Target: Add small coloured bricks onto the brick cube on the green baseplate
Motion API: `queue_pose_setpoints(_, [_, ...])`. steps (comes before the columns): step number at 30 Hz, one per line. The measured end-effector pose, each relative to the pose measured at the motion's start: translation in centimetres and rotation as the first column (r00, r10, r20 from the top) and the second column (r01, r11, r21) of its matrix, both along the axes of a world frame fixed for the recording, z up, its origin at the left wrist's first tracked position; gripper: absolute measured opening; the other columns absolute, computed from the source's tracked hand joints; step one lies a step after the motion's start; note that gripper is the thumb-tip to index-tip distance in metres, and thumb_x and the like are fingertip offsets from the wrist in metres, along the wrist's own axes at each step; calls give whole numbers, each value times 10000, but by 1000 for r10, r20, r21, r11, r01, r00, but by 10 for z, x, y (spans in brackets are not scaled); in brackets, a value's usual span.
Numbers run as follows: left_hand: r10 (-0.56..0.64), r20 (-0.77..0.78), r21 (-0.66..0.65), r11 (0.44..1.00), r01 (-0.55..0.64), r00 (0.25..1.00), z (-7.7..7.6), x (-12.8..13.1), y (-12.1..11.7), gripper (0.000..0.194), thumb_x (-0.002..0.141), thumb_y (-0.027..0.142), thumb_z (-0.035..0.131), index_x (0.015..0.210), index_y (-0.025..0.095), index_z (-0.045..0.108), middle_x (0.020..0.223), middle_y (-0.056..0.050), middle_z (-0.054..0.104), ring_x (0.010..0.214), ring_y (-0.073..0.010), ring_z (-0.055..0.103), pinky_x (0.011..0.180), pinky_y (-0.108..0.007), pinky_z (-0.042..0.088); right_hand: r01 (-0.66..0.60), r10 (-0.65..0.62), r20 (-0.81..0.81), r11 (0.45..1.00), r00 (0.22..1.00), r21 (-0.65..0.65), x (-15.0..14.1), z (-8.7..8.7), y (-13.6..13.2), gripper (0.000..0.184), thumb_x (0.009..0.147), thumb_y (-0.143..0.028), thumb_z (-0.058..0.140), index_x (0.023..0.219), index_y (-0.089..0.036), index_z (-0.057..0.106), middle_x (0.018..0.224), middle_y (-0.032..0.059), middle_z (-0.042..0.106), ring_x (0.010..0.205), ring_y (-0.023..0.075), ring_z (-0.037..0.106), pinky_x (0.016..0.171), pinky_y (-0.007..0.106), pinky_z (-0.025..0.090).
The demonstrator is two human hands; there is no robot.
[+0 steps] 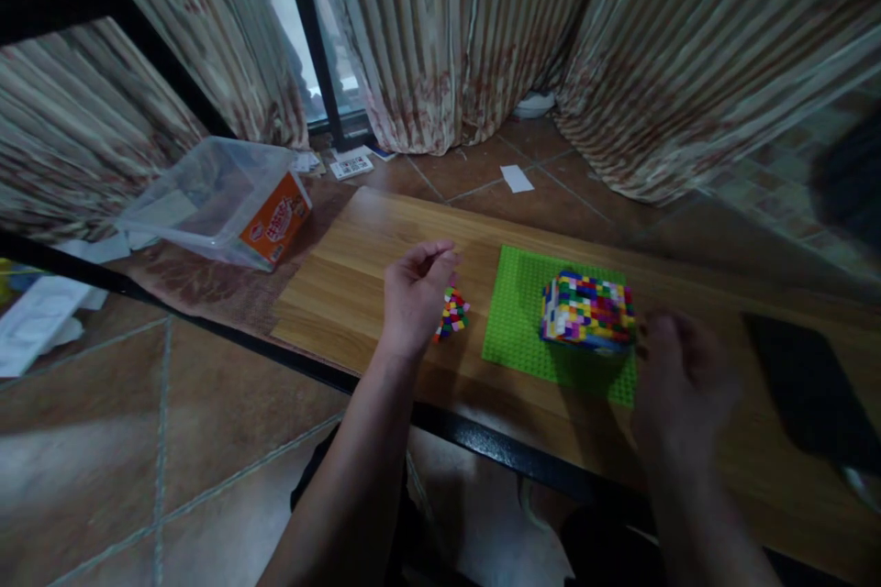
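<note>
A block built of many-coloured toy bricks [586, 310] stands on a green studded baseplate [510, 316]. My left hand [419, 293] hovers left of the plate with thumb and fingers pinched together. What lies between those fingertips, if anything, is too small to make out. Just below and beyond that hand is a small heap of loose toy bricks [454, 316], partly hidden by it. At the plate's right edge, close beside the built block, is my right hand [681, 376]. Motion blurs its fingers, so their grip does not show.
The wooden tabletop [358, 248] has a dark metal edge [496, 445] on my side. A dark flat object [805, 385] lies at the right. Left of the boards stands a clear plastic bin [220, 202] with an orange label. Curtains [427, 37] hang behind.
</note>
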State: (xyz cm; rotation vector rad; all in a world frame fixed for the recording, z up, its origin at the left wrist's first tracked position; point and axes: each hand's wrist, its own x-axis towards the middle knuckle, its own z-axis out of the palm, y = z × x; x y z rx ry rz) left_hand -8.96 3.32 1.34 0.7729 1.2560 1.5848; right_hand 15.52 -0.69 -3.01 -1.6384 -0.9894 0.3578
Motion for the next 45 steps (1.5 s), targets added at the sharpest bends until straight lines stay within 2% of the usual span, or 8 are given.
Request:
queue_pose_setpoints(3, [11,-5,11,1000,-11,1000,-1,-3,1,114,753,213,706,851,155,714,758,-4,702,605,-76,603,602,-203,503,19,-67,323,988,944,151,-12,8,-9,344,923,-434,577,1139,-196,699,1073,119,705,972,289,664,859,477,517])
queue_pose_setpoints(6, [14,-12,11,1000,-13,1000,-2,-4,1,112,760,214,699,852,153,713,755,-8,699,612,-82,603,600,-203,499,-254,150,459,951,875,175,-36,10,-16,208,932,-324,587,1010,-184,720,948,91,727,898,245,685,829,419,536])
queue_pose_setpoints(8, [10,-10,8,1000,-10,1000,-3,-4,1,112,761,216,697,852,152,713,753,-10,700,620,-86,607,606,-204,502,-442,328,504,889,799,121,-53,6,-20,151,938,-266,587,985,-196,713,966,73,731,919,216,690,845,381,541])
queue_pose_setpoints(12, [12,4,20,1000,-12,1000,-3,-5,1,118,762,218,695,856,149,710,760,-10,702,644,-91,623,631,-207,512,-602,512,504,799,695,18,-78,-5,-22,145,945,-223,584,1017,-204,708,993,58,719,933,182,686,842,330,550])
queue_pose_setpoints(27, [8,1,-4,1000,-8,1000,-2,-9,-1,131,758,225,700,863,149,715,749,-15,709,634,-99,624,634,-218,508,-604,572,488,790,660,-109,-101,-19,1,273,977,-305,507,1144,-188,688,1087,109,702,1027,252,640,904,422,513])
queue_pose_setpoints(33, [6,8,-7,1000,-6,1000,0,-11,-3,139,746,238,725,855,153,718,751,-18,711,635,-102,623,640,-229,502,-569,563,493,807,663,-158,-122,-23,24,286,970,-349,513,1107,-173,693,1060,115,705,1017,269,623,900,421,481])
queue_pose_setpoints(38, [8,11,-9,1000,-8,1000,1,-16,-3,154,756,252,725,875,154,716,751,-16,706,609,-95,616,622,-229,498,-498,537,511,837,671,-226,-134,-26,30,233,940,-372,570,948,-195,721,975,87,707,966,269,610,890,424,447])
queue_pose_setpoints(45, [25,42,2,1000,-25,999,1,-18,-2,110,768,218,698,856,154,711,789,-25,714,705,-113,655,655,-225,523,-589,564,362,807,742,-49,-131,-18,27,196,950,-323,565,920,-211,724,936,61,731,911,215,669,851,373,514])
